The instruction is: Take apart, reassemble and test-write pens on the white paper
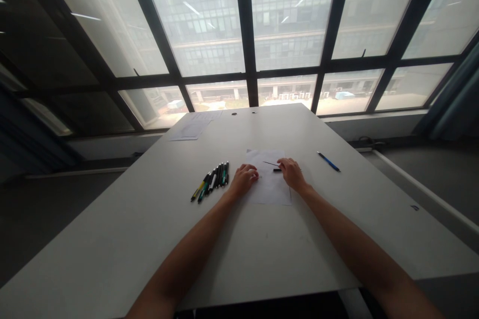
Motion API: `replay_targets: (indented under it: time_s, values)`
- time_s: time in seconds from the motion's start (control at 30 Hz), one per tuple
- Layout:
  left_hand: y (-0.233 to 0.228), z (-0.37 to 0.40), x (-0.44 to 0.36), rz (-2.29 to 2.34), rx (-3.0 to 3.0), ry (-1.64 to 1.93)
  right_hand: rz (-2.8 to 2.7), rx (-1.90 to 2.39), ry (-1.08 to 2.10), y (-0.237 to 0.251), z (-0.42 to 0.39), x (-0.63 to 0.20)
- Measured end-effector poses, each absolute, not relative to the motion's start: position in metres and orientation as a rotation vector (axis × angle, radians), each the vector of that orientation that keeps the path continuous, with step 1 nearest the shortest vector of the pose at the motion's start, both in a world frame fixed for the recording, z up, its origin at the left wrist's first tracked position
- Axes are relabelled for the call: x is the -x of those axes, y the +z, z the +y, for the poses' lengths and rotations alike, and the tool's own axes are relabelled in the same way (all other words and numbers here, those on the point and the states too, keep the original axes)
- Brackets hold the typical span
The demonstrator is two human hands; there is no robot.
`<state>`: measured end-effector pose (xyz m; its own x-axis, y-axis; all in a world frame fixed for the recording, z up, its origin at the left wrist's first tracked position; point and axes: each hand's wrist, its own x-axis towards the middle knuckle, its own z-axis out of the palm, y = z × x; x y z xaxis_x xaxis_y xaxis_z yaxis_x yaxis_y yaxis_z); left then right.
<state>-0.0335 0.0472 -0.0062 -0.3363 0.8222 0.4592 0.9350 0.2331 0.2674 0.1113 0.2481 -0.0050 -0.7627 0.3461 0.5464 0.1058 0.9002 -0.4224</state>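
- white table [149, 219]: wide top, set against a window wall.
- sheet of paper [271, 189]: flat at table centre, under both hands.
- second paper [190, 128]: far left corner.
- left hand [244, 178]: curled loosely on the sheet's left edge; grip on anything could not be told.
- right hand [292, 173]: on the sheet, fingertips at a small black pen part [277, 170]; a thin dark refill [270, 163] lay just beyond.
- row of pens [212, 180]: just left of the left hand.
- blue pen [329, 161]: alone, well right.
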Motion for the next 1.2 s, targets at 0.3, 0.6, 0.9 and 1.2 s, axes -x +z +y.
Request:
replay_targets:
  time_s: [0.3, 0.6, 0.9, 1.2]
  values:
    - [-0.008, 0.049, 0.033, -2.34, 1.63, -0.711, -2.393, 0.275, 0.514, -0.006, 0.249, -0.112]
    - [0.005, 0.045, 0.027, -2.282, 1.456, -0.867, -2.42, 0.26, 0.472, -0.004, 0.247, -0.114]
    - [0.006, 0.045, 0.026, -2.224, 1.432, -0.942, -2.42, 0.195, 0.509, 0.0, 0.242, -0.115]
    - [0.005, 0.046, 0.028, -2.226, 1.42, -0.95, -2.41, 0.155, 0.526, 0.0, 0.24, -0.115]
